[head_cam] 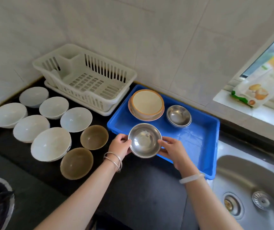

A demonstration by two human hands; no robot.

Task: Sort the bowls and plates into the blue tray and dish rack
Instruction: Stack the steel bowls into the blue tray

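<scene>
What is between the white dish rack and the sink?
The blue tray, in the head view; the left hand and right hand hold a steel bowl over its near edge.

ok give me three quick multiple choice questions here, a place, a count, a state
1. Where are the stacked steel bowls? A. dish rack B. blue tray C. sink
2. How many brown bowls stand on the counter? A. two B. four C. none
3. How is the single steel bowl held? A. one hand only B. not held C. both hands

Answers: 1 B, they sit inside the tray's walls beside the cream bowl. 2 A, just two show, one behind the other. 3 C, left hand and right hand grip its rim from opposite sides.
</scene>
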